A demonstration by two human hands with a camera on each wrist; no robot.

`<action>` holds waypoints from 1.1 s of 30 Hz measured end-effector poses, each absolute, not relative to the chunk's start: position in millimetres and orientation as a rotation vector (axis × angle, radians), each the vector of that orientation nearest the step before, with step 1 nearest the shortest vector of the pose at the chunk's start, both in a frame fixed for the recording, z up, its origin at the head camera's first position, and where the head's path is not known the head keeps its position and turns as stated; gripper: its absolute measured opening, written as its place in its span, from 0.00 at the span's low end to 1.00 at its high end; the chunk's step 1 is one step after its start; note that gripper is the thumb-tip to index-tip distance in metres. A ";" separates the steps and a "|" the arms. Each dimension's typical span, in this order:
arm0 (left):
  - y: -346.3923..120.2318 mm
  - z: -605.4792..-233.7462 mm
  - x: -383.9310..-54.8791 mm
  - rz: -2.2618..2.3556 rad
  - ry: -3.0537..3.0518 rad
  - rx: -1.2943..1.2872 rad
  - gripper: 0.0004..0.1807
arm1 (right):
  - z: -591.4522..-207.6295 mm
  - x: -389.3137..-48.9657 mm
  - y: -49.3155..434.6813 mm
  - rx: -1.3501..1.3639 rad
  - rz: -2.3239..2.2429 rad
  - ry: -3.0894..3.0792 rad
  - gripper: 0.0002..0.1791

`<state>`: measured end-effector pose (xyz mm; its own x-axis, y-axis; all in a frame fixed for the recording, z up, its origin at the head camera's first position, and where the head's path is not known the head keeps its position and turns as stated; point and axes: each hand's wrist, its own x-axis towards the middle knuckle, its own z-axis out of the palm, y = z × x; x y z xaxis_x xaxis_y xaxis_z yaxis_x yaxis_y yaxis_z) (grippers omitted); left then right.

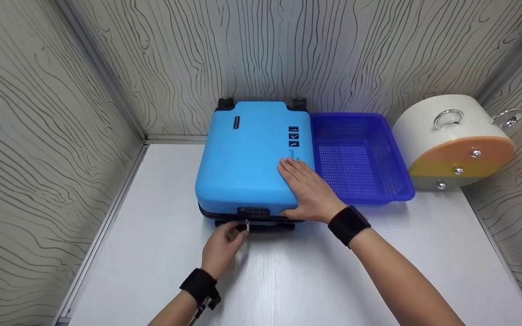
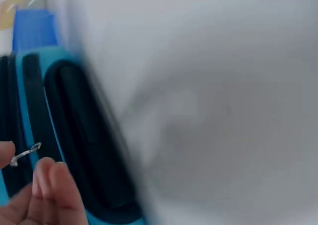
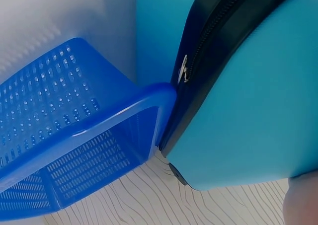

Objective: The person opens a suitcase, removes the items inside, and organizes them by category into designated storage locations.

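Observation:
A bright blue hard-shell suitcase (image 1: 252,158) lies flat on the white table, its wheels toward the back wall. At its front edge my left hand (image 1: 222,246) reaches for a silver zipper pull (image 2: 26,154), thumb and fingers apart on either side of it. A black handle (image 2: 94,135) sits beside the zipper seam. My right hand (image 1: 311,192) rests spread on the lid's front right corner; only a little of it shows in the right wrist view. Another zipper pull (image 3: 183,70) hangs at the suitcase's side, close to the basket's rim.
Against the suitcase's right side stands a blue perforated plastic basket (image 1: 408,192). Farther right is a rounded white box (image 1: 424,117) with coloured drawers and silver knobs. Wood-patterned walls (image 1: 261,54) enclose the table (image 1: 152,253) at the back and both sides.

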<state>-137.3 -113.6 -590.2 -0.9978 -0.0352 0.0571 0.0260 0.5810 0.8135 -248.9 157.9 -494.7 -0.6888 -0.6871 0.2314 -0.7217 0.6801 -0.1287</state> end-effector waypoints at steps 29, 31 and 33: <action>-134.3 -586.0 -145.0 -1.631 -2.611 0.209 0.07 | -493.7 -248.4 155.7 1.159 0.344 -2.738 0.65; -138.5 -585.8 -145.4 -1.613 -2.624 0.219 0.08 | -493.4 -248.1 157.1 1.155 0.349 -2.736 0.65; -142.6 -586.0 -146.0 -1.600 -2.627 0.227 0.07 | -493.5 -248.2 158.3 1.149 0.346 -2.740 0.65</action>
